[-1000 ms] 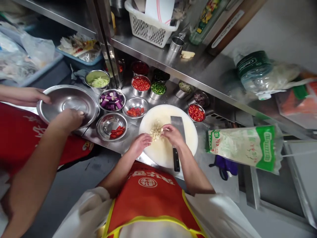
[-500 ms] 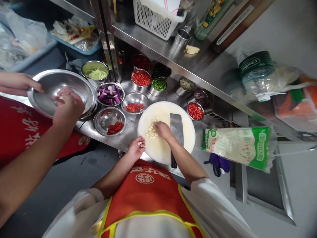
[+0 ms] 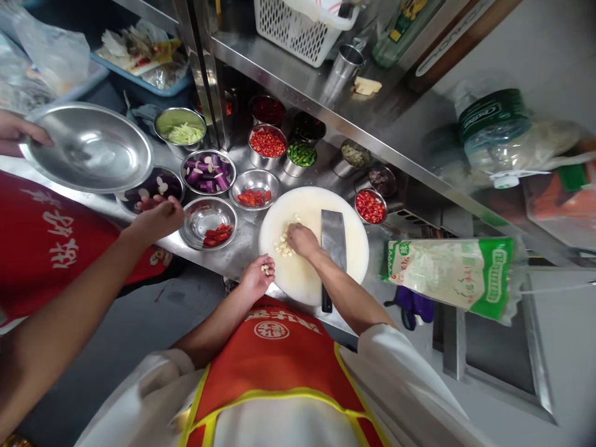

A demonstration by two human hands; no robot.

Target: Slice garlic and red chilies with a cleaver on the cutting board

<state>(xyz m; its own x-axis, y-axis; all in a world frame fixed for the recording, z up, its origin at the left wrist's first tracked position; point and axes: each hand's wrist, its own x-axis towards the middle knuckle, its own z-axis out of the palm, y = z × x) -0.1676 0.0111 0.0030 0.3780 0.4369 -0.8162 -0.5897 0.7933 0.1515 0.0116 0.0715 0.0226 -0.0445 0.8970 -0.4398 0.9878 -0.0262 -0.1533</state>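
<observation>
My left hand [image 3: 257, 276] is curled palm up at the near left edge of the round white cutting board [image 3: 356, 248], with a few pale garlic cloves [image 3: 265, 269] in its fingers. My right hand [image 3: 302, 239] reaches over the board, its fingers closed down on a small pile of garlic cloves [image 3: 282, 246]; the fingertips are partly hidden. To the right of the pile, under my right forearm, a cleaver [image 3: 333, 239] lies flat with its black handle toward me.
A co-worker's hand [image 3: 161, 217] is left of me; their other holds a steel bowl [image 3: 88, 149] above a bowl of dark eggplant [image 3: 162, 184]. Bowls of purple eggplant [image 3: 208, 172] and red pepper pieces [image 3: 218, 234] stand left of the board. A steel shelf [image 3: 298, 87] overhangs the back.
The co-worker's steel bowl has moved left, and their hand has come out of it to the right, uncovering the eggplant bowl beneath. My hands stay nearly in place; my right has shifted slightly left.
</observation>
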